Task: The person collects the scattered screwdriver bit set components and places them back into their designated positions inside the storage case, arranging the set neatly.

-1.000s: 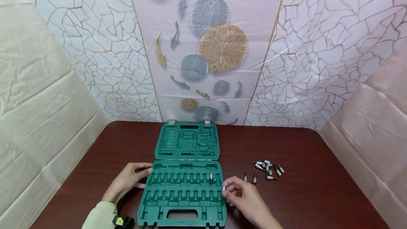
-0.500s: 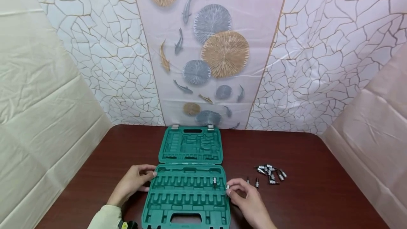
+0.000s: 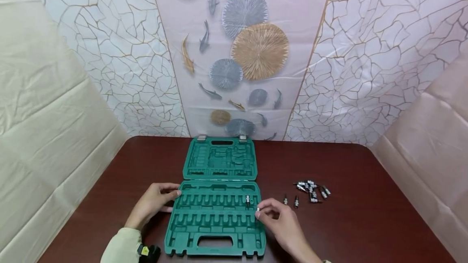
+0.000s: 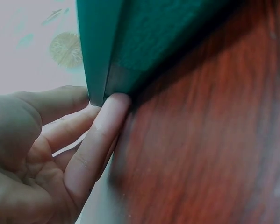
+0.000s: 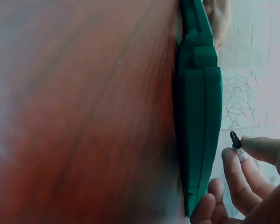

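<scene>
A green tool case [image 3: 215, 250] lies opened flat on the table, its moulded tray full of slots. My left hand [image 3: 155, 202] holds the case's left edge, thumb on the rim and fingertips against the outer wall, as the left wrist view shows. Between thumb and fingers my right hand [image 3: 279, 218] pinches a small bit socket [image 5: 236, 142], silver at the base with a dark cross-shaped tip. In the head view this bit socket is over the tray's right side, partly covered by the fingers. Another bit socket [image 3: 248, 200] sits in the upper slot row, near its right end.
Two bit sockets lie apart to the right of the case, the nearer one [image 3: 296, 201] beside the other. Beyond them is a loose pile of several bit sockets [image 3: 312, 192]. The case lid [image 3: 220, 173] lies back towards the patterned wall cloth [image 3: 234, 92].
My right hand has moved the bit socket from the case's right edge inward over the tray. The left hand keeps its place on the case. The head view has shifted slightly.
</scene>
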### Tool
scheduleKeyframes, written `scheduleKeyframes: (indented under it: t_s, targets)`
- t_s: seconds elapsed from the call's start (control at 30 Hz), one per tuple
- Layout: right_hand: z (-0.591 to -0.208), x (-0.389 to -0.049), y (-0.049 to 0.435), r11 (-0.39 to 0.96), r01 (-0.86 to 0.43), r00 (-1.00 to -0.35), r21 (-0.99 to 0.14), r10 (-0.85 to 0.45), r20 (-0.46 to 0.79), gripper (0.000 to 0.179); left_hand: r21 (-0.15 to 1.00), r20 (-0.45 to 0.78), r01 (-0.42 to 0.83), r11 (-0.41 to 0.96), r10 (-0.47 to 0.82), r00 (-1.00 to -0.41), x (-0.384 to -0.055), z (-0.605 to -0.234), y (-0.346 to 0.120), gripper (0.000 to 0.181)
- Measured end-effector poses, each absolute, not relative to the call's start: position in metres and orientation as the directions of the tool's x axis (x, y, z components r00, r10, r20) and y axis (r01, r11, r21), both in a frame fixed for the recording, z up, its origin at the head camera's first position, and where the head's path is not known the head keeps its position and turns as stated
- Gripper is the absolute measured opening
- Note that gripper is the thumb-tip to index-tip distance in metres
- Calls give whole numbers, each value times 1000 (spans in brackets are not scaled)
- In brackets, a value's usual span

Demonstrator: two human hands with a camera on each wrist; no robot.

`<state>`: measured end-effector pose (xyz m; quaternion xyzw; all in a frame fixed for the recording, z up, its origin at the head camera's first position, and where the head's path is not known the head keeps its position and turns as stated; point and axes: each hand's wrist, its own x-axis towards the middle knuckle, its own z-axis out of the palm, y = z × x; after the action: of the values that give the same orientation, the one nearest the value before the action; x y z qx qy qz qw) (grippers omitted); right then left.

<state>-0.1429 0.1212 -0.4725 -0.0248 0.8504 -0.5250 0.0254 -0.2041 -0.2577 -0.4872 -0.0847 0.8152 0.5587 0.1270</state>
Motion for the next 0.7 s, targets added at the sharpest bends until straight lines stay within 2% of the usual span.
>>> scheduleKeyframes:
  t_s: [0.2,0.4,0.57,0.7]
  targets:
    - [-468,-150,110,509,-91,-991,-856,-133,26,10,892,-299,-277,356,5,-954,-207,-485,-259,38]
    - [-466,-153,106,573,-116,-975,-811,-223,-18,6,892,-313,-283,352,30,-949,-209,-486,-261,42]
    - [-460,-156,105,668,-134,-966,-732,-253,-54,6,888,-325,-297,351,22,-945,-209,-485,-261,41]
    - [-458,-157,105,728,-182,-964,-661,-266,-28,11,888,-333,-309,340,14,-943,-210,-485,-260,39]
